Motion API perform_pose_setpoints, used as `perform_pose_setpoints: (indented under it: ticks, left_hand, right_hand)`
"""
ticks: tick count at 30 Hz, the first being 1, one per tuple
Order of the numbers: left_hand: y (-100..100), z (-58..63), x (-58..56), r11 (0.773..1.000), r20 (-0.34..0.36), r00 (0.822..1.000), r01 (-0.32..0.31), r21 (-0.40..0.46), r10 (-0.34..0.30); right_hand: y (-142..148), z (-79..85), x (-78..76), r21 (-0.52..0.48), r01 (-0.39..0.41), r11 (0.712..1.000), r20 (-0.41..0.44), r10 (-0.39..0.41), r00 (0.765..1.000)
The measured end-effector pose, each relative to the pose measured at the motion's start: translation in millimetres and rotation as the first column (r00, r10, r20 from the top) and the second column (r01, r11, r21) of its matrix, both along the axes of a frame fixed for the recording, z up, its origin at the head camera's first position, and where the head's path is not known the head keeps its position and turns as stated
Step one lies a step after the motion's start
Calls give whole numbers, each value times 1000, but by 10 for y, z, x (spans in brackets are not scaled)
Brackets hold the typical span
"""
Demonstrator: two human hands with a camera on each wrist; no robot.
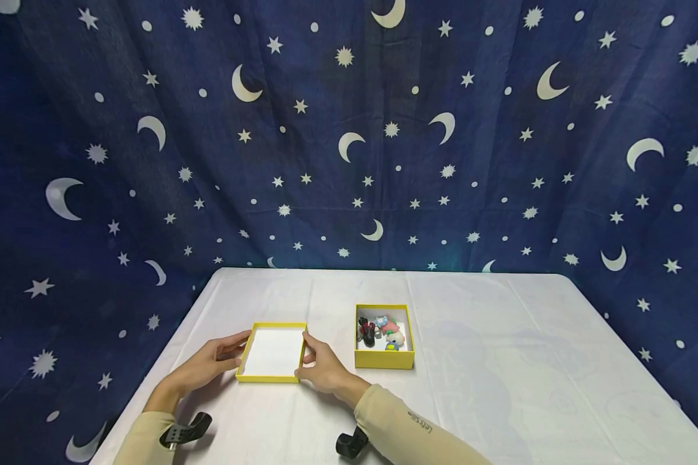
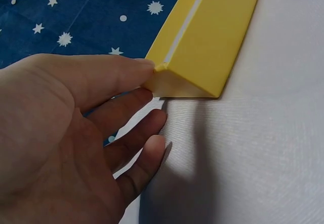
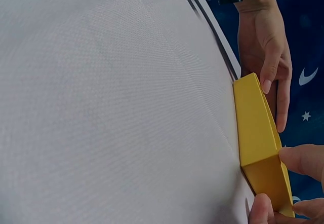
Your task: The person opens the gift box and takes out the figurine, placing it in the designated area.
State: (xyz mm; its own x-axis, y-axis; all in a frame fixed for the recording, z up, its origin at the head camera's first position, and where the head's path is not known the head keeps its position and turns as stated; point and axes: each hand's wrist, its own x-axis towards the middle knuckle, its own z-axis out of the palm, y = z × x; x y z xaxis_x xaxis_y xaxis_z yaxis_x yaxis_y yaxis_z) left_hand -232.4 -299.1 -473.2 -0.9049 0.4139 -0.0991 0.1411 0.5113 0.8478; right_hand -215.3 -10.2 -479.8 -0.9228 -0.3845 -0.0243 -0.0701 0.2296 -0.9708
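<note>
Clamped on the lid (image 1: 274, 351), your left hand (image 1: 207, 361) and right hand (image 1: 324, 369) are steadying it near the box (image 1: 384, 360); moving it is likely requiring level hands.

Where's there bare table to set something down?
Widest: white table right of the yellow box, to the right edge. Narrower: the strip behind the lid and box, to the back edge. Crowded: the lid's sides, with left hand and right hand; inside the box, among small items.
</note>
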Motion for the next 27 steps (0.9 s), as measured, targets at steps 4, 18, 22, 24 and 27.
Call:
perform_pose_setpoints:
  ticks: [4,18,22,24,27]
  left_hand:
    - [2,-24,4,1000,-2,1000,-1,-2,1]
    - [16,-2,19,1000,15,1000,-7,-1,7]
    - [10,15,12,1000,25,1000,-1,30,1]
    - [17,26,10,999,32,999,-30,41,29]
    - [33,46,13,995,43,995,-94,44,92]
  right_hand:
    - [2,-4,6,3,0,1000,1,0,1000]
    - [21,12,-13,12,10,1000,48,-11,999]
    - [29,16,-37,-21,7,1000,68,-6,998]
    - [30,19,-49,-30,7,1000,73,-4,997]
    - [35,27,-66,-33,3,999,66,-1,998]
